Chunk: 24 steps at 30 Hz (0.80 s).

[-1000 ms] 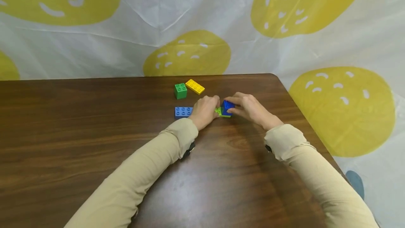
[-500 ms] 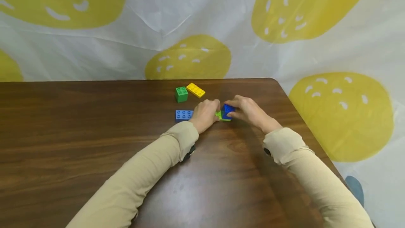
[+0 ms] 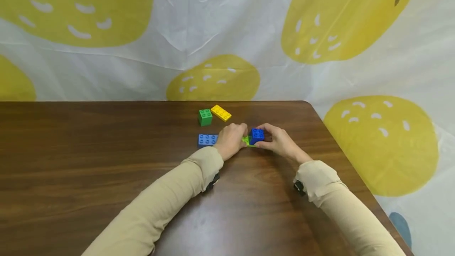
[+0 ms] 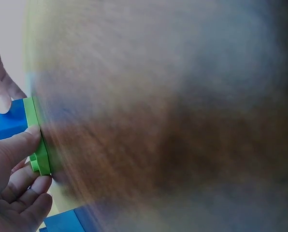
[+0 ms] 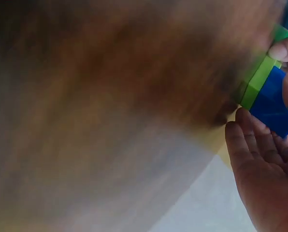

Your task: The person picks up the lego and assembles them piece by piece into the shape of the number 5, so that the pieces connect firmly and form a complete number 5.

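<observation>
My left hand (image 3: 231, 140) pinches a flat lime-green toy building brick (image 4: 43, 152) by its left part, thumb on the near long side. A dark blue square brick (image 3: 257, 136) sits upright on the right end of that lime brick, its studs showing on top. My right hand (image 3: 283, 144) holds the blue brick from the right, thumb at the near side and fingers at the far side. In the right wrist view, the blue brick (image 5: 272, 104) lies against the lime one with no visible gap. My left hand hides much of the lime brick in the head view.
A lighter blue brick (image 3: 207, 140) lies just left of my left hand, partly hidden by it. Farther back stand a green square brick (image 3: 205, 117) and a flat yellow brick (image 3: 221, 113). The wooden table (image 3: 106, 177) ends at the right below a patterned curtain.
My right fingers have shifted from over the dark blue brick's top to its sides, so its studs now show. My left hand keeps its hold. The head view has tilted up.
</observation>
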{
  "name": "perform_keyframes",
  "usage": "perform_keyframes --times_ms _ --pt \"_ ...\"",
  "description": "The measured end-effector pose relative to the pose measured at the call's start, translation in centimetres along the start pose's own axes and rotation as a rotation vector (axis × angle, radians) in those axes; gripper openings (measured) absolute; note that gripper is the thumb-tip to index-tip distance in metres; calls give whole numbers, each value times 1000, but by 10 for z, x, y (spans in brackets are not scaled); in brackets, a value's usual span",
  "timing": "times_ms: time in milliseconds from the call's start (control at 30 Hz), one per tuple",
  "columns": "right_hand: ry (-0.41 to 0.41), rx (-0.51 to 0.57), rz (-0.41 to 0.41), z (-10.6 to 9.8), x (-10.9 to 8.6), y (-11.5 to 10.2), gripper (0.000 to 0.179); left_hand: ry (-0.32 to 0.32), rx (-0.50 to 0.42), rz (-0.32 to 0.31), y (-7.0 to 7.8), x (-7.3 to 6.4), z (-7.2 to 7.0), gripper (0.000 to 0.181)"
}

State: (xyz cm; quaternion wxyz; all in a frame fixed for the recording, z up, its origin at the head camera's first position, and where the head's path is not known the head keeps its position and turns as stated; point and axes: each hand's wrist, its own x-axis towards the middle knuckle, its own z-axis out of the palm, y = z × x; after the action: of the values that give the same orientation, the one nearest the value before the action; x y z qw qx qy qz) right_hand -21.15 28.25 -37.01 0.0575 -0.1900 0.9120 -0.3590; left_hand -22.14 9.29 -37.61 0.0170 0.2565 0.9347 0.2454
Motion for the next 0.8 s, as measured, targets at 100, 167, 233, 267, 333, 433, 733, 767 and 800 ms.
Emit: perform_keyframes --times_ms 100,167,233,267,333,433,733,767,800 --pt "21 44 30 0 -1 2 36 5 11 7 0 1 0 26" --pt "38 55 35 -1 -1 2 33 7 15 11 0 2 -1 27" --pt "46 48 32 -1 0 1 32 11 15 13 0 2 -2 27" --pt "46 44 33 -2 1 0 32 12 17 15 0 2 -3 27" --pt "49 15 29 -3 3 -2 32 19 18 17 -1 2 -4 27" --pt "55 -39 18 -4 8 -4 32 29 20 22 -3 2 -7 27" --pt "69 -97 1 -5 15 -7 34 15 17 15 -6 4 -10 29" --pt "73 -94 2 -4 15 -6 34 14 17 18 -7 5 -9 29" --pt "76 -92 1 -3 15 -5 34 13 17 19 -8 5 -9 30"
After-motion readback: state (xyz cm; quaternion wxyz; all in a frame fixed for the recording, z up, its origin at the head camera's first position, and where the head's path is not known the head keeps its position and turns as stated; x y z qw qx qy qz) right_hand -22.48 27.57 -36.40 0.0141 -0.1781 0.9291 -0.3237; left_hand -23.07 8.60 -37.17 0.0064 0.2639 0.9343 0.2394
